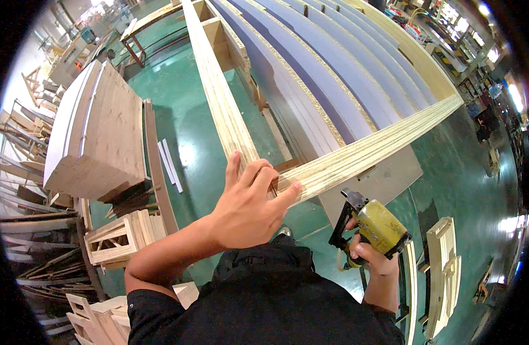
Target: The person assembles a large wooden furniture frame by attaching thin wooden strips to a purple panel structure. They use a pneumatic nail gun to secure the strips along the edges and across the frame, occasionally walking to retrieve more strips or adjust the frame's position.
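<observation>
My left hand (250, 204) rests on the near corner of a long plywood frame (356, 152), fingers spread over the joint where a side rail (218, 92) meets the end rail. Purple-faced panels (333, 75) fill the frame and run away from me. My right hand (370, 256) grips a yellow pneumatic nail gun (373, 227), held below and to the right of the corner, its black nose pointing up toward the end rail without touching it.
A tall stack of wood boards (100, 135) stands on the green floor (195, 138) to the left. Small wooden frames (118, 236) lie near my left elbow. More frame pieces (442, 270) lean at the right. Workbenches and machines line the far edges.
</observation>
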